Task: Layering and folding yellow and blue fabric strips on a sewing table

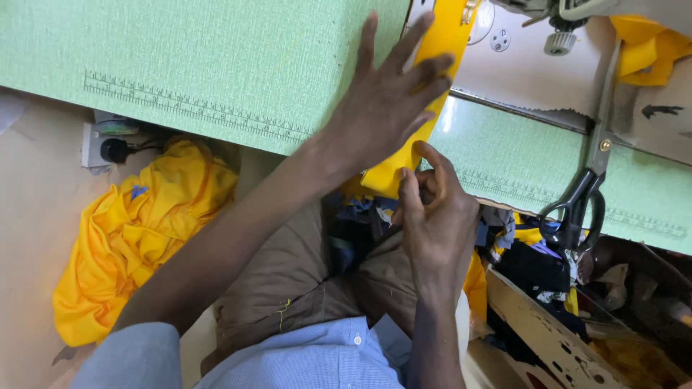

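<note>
- Yellow fabric strip (438, 50) lies on the pale green bench (216, 65), which has a printed ruler along its edge.
- Black scissors (580, 202) rest on the right.
- Left hand (386, 104) presses flat with spread fingers on the strip; right hand (432, 216) pinches its lower end.

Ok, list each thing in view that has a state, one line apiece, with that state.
Yellow fabric strip: flat on the green table, near end hanging over the edge.
Left hand: fingers spread, pressing the strip.
Right hand: pinching the strip's near end.
Scissors: closed, lying on the table.
Yellow cloth pile: crumpled on the floor.
Plug: seated in the wall socket.
</note>
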